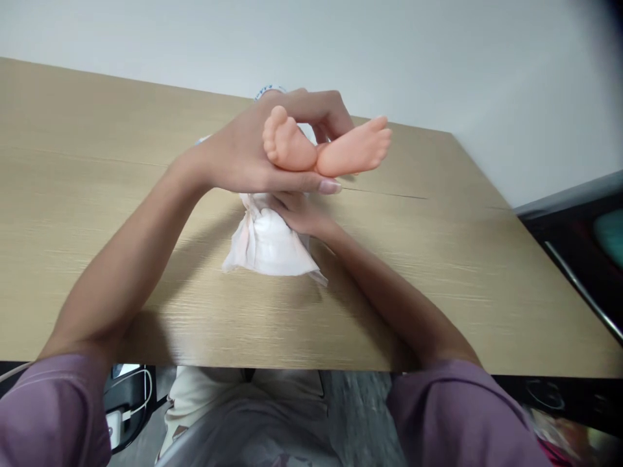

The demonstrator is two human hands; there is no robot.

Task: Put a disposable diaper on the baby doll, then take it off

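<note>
Gripping both ankles of a baby doll [327, 150] in one clasp, the left hand [253, 152] lifts the little legs up off the wooden surface [97, 214], the two soles turned toward the person. The fingers curl over the top of the legs and the thumb closes underneath, so that hand is firmly clenched around them. Below, the right hand [299, 214] lies on a white diaper [270, 246] spread under the doll's bottom; its fingers press on the padding, but the left hand hides them too much to tell whether they pinch it or only rest flat. The doll's body lies beyond the hands near the middle of the surface and is mostly hidden.

The doll looks like smooth moulded vinyl: light and fairly stiff, likely a little slick, so the narrow ankles seem the sensible place to hold it. The diaper appears soft and limp, crumpling at its edges, and would probably slide easily on the wood; taking it by an edge or corner looks the surest grip. Purple sleeves [462, 415] show at the bottom.
</note>
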